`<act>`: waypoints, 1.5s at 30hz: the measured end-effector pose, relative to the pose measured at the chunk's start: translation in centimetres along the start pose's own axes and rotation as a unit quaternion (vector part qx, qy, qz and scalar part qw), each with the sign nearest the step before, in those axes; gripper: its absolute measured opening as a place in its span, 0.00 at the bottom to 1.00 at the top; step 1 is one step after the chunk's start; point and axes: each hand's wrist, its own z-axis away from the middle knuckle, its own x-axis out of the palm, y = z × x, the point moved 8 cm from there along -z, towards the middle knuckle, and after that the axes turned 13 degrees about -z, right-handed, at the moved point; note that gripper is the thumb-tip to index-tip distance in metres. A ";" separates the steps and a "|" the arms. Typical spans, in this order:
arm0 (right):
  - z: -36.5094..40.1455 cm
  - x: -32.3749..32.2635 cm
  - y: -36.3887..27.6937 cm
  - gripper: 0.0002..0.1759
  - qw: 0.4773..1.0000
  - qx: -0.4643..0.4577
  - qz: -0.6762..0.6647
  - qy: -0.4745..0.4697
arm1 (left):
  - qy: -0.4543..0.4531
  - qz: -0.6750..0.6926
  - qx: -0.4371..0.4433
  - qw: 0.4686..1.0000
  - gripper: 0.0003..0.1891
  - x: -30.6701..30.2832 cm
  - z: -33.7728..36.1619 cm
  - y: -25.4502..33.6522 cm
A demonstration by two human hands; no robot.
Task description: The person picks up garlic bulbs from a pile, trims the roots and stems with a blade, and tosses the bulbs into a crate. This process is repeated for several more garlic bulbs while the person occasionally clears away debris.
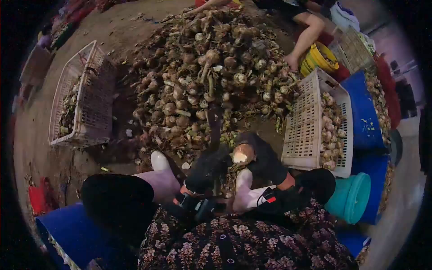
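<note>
presumably for steadiness, a bulb is gripped by the right hand; fingers of the left hand cannot be judged.

There are two boots, one held bulb, one yellow bucket.

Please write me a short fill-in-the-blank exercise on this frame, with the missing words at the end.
1. The right hand holds a bulb whose bare patch is ____ in colour.
2. The pile lies ____ the left crate and the right crate.
3. The bucket near another person's foot is ____ in colour.
4. The teal bucket is on the wearer's ____ side.

Missing words: white; between; yellow; right.
</note>
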 end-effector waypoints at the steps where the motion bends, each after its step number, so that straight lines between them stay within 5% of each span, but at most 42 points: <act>1: -0.3 0.5 -0.1 0.35 1.000 0.007 -0.011 -0.007 | -0.002 0.065 0.022 0.998 0.13 0.1 0.1 0.1; 4: -1.3 0.6 -3.9 0.36 0.997 -0.063 0.039 -0.034 | -0.007 -0.028 -0.010 1.000 0.14 0.1 0.4 -0.3; 7: -2.0 0.6 -2.4 0.31 0.998 0.055 -0.013 -0.004 | 0.006 -0.020 -0.010 1.000 0.14 0.0 0.6 0.1; 10: -1.5 -0.8 1.1 0.28 0.989 0.059 -0.078 0.109 | 0.014 0.018 -0.014 1.000 0.15 -0.2 1.1 1.0; 13: 1.3 0.9 2.0 0.21 0.919 0.171 -0.352 0.040 | 0.034 -0.136 0.046 0.989 0.18 -0.5 0.9 2.5; 15: 3.2 3.2 7.7 0.15 0.876 0.233 -0.419 0.058 | 0.045 -0.220 0.113 0.968 0.20 -0.1 0.8 3.1; 17: 3.5 4.2 9.2 0.11 0.881 0.251 -0.398 0.058 | 0.048 -0.226 0.178 0.957 0.23 0.5 1.0 2.2; 22: 0.6 1.7 1.0 0.11 0.993 0.107 -0.029 -0.042 | 0.045 -0.372 0.165 0.912 0.24 0.7 -0.2 -0.6; 29: 1.3 0.7 0.6 0.11 0.993 0.075 0.088 0.021 | 0.033 -0.480 0.094 0.872 0.23 0.9 -0.3 0.4; 31: 1.4 0.1 1.4 0.11 0.993 0.065 0.071 0.074 | 0.027 -0.518 0.107 0.848 0.20 -0.7 -1.9 -4.3; 36: 1.7 -10.1 2.2 0.12 0.966 0.061 0.024 0.250 | 0.065 -0.662 0.339 0.665 0.20 -3.5 -2.2 -8.5; 40: 3.3 -21.6 2.0 0.14 0.903 0.051 0.246 0.348 | 0.097 -0.619 0.371 0.686 0.19 -3.3 -1.4 -4.9; 42: 2.3 -22.7 2.4 0.15 0.888 0.048 0.325 0.321 | 0.104 -0.543 0.338 0.762 0.16 -3.7 -2.2 -4.9; 45: -2.0 -19.2 8.1 0.16 0.938 0.064 0.267 0.212 | 0.076 -0.344 0.176 0.919 0.12 -4.0 -3.6 -6.9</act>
